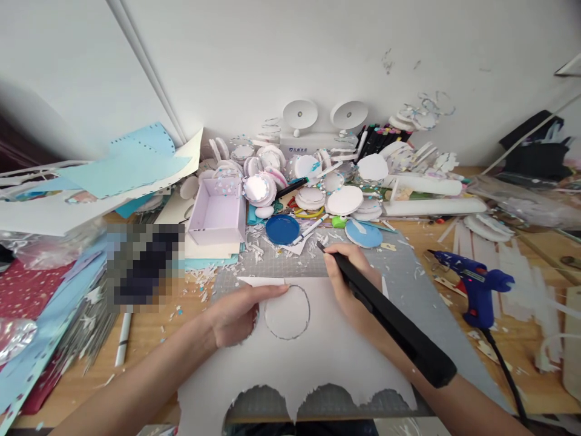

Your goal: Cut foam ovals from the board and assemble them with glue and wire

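A white foam sheet [318, 357] lies on a grey cutting mat [422, 315] in front of me, with a pencilled circle [287, 312] drawn on it and scalloped cut-outs along its near edge. My left hand [238, 312] presses flat on the sheet just left of the circle, fingers stretched out. My right hand [349, 275] is closed round a long black cutting tool [390, 315], whose tip points up and away from the circle's right side.
A blue hot glue gun [472, 284] rests on the mat's right. Behind the mat lie a blue lid [282, 229], a pale box [216, 212], several white foam discs [345, 200] and markers. Paper stacks [49, 284] fill the left.
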Motion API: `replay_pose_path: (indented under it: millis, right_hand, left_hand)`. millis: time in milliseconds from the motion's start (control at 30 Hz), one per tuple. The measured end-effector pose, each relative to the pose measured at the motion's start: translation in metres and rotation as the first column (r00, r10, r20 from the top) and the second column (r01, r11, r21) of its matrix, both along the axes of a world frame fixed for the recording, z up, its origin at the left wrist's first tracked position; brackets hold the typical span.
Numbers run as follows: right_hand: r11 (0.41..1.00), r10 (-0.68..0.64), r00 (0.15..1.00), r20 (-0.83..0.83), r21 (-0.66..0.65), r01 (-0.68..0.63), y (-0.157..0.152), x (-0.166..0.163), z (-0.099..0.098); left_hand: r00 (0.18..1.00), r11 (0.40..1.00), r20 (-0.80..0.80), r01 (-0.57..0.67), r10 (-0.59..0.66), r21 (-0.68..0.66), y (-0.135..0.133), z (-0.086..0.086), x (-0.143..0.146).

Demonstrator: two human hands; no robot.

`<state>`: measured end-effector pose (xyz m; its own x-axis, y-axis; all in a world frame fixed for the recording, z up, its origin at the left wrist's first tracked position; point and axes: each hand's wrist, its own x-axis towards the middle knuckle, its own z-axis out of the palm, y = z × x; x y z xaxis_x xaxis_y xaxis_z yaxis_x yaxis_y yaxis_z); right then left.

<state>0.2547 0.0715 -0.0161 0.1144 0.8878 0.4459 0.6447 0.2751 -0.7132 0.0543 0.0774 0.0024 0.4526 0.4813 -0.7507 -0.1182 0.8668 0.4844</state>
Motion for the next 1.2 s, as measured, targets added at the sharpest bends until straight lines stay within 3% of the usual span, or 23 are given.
replay_pose_path:
  millis: [333,667,900,1033,1100,1200]
  right_hand:
    - [1.000,0.017,0.999,-0.035,-0.001,-0.018,0.007,0.004,-0.011]
    - [0.999,-0.004,1.000,-0.024,-0.039,0.003,0.007,0.002,-0.016]
    - [0.987,-0.055,0.996,-0.066,-0.155,0.045,0.004,0.005,-0.016]
    - [0.988,-0.122,0.985,-0.126,-0.110,0.109,0.008,0.010,-0.013]
    - [0.991,-0.064,0.970,-0.234,-0.127,0.035,0.013,0.013,-0.011]
    - [0.940,0.104,0.863,-0.494,-0.233,-0.247,0.020,0.015,-0.012]
  left_hand:
    - [0.998,0.999,-0.022,-0.053,0.053,-0.009,0.008,-0.012,0.003]
    - [1.000,0.999,-0.010,-0.026,0.026,-0.018,0.015,-0.025,0.003]
    - [0.991,0.996,-0.129,0.048,-0.038,0.080,0.010,-0.020,-0.007]
    - [0.975,0.985,-0.222,0.066,-0.030,0.161,0.009,-0.023,-0.013]
    - [0.966,0.978,-0.255,0.081,-0.029,0.195,0.008,-0.025,-0.013]
    - [0.940,0.963,-0.339,0.125,-0.039,0.237,0.006,-0.030,-0.011]
